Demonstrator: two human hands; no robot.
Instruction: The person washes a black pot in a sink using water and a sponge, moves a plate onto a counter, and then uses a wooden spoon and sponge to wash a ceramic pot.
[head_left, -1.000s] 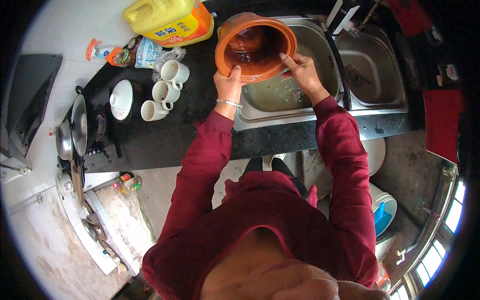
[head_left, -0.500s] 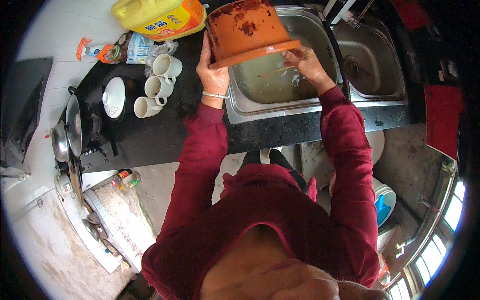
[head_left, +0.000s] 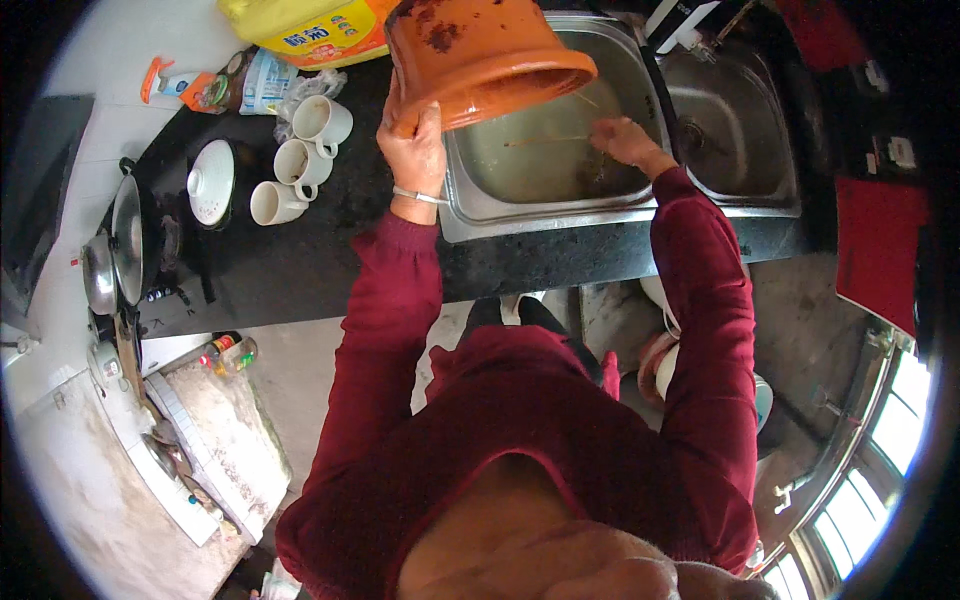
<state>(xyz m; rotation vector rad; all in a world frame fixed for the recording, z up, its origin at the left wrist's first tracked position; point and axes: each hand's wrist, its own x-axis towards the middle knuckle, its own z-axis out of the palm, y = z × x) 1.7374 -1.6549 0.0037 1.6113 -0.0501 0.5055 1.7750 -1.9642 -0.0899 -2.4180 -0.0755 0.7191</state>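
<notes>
My left hand (head_left: 412, 150) grips a terracotta-orange pot (head_left: 470, 50) by its wide rim. Dark brown stains mark the pot's side. It is tilted over the left part of the sink, its mouth turned toward me and to the right. My right hand (head_left: 625, 142) is apart from the pot, low over the cloudy water (head_left: 530, 165) in the larger sink basin (head_left: 555, 212). Its fingers are curled together; what they hold, if anything, cannot be made out. A thin stick (head_left: 545, 141) reaches leftward from beside the fingertips.
Three white mugs (head_left: 277, 203) and a lidded white pot (head_left: 211, 184) stand left on the black counter (head_left: 330, 270). Behind them are a spray bottle (head_left: 180, 85) and a yellow jug (head_left: 310, 35). A smaller basin (head_left: 735, 150) adjoins at right. Pans (head_left: 128, 240) lean far left.
My right hand has let go of the pot's rim and moved down over the water. The pot has tipped, showing more of its mouth, and stays in my left hand.
</notes>
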